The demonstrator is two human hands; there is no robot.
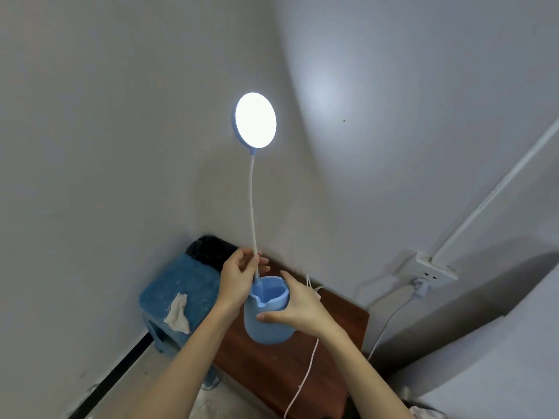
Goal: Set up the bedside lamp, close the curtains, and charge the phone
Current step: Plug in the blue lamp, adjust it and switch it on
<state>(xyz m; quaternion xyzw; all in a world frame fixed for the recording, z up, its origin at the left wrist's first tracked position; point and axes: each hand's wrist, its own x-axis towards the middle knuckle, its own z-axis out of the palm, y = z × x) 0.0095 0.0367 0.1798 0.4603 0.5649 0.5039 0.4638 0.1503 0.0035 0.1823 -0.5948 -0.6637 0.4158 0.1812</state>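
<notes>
The bedside lamp is lit: its round head (256, 120) glows white high against the wall corner, on a thin white flexible neck (253, 204). The neck rises from a light blue cup-shaped base (266, 328) that stands on the dark red-brown bedside table (341, 316). My left hand (239, 276) pinches the bottom of the neck just above the base. My right hand (298, 306) wraps around the right side of the base. A white cable (304, 379) runs from the lamp across the table toward me. No phone or curtain is in view.
A blue stool (181, 285) with a white rag (178, 311) and a black object on it stands left of the table. A wall socket (431, 272) with a plugged-in charger and cable sits at the right, beside a white bed edge (484, 358).
</notes>
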